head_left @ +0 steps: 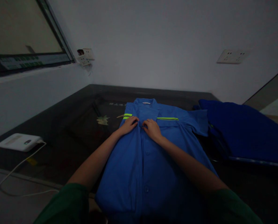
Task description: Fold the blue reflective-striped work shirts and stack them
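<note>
A blue short-sleeved shirt point(173, 168) with yellow-green stripes lies front up on the dark table point(71, 130), its collar toward the wall. Down its middle runs the front opening, with buttons showing on the right-hand side. My left hand point(129, 125) rests at the chest beside the opening, its fingers closed on the edge of the fabric. Just across the opening, my right hand point(152, 129) pinches the other front edge near the chest. The fingertips of both hands are close together, with a small gap between them.
At the right lies a folded darker blue cloth point(248, 133). A white device point(21, 142) with a cable sits at the left. Wall sockets point(232, 56) are above the table on the right, and more sockets point(86, 56) are at the left corner by a window.
</note>
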Demonstrator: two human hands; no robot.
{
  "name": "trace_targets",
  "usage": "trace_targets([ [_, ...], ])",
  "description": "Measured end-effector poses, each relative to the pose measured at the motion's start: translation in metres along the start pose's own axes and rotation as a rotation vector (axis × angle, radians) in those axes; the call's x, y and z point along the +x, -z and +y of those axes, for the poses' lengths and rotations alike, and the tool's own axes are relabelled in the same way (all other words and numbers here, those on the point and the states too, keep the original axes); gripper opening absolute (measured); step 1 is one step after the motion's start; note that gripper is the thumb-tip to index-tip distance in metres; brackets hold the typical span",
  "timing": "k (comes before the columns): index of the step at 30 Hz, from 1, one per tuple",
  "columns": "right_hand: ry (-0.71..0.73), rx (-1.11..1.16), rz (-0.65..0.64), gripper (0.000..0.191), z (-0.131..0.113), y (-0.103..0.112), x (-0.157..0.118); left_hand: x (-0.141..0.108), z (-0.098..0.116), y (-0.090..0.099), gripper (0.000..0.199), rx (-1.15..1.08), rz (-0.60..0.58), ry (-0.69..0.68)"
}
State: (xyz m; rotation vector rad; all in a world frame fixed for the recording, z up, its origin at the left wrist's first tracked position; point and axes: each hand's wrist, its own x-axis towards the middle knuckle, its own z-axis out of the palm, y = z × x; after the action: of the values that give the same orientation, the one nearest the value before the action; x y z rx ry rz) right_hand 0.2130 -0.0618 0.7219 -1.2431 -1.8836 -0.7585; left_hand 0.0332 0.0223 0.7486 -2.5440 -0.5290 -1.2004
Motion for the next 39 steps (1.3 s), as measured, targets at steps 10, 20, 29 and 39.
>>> trace_targets([
  [10,0.156,-0.119,-0.081,0.031,-0.005,0.008,-0.023,-0.006,0.008,-0.006,0.029,0.193,0.028,0.06],
  [20,0.185,0.049,-0.009,0.029,0.007,0.021,-0.043,-0.005,0.018,-0.011,0.06,0.382,-0.083,0.16],
  [29,0.076,-0.038,-0.029,0.025,0.012,0.023,-0.004,0.003,0.016,-0.009,0.054,0.397,-0.181,0.214],
  [39,0.201,-0.043,-0.047,0.014,0.025,0.02,-0.018,-0.001,0.019,-0.016,0.058,0.439,-0.094,0.205],
])
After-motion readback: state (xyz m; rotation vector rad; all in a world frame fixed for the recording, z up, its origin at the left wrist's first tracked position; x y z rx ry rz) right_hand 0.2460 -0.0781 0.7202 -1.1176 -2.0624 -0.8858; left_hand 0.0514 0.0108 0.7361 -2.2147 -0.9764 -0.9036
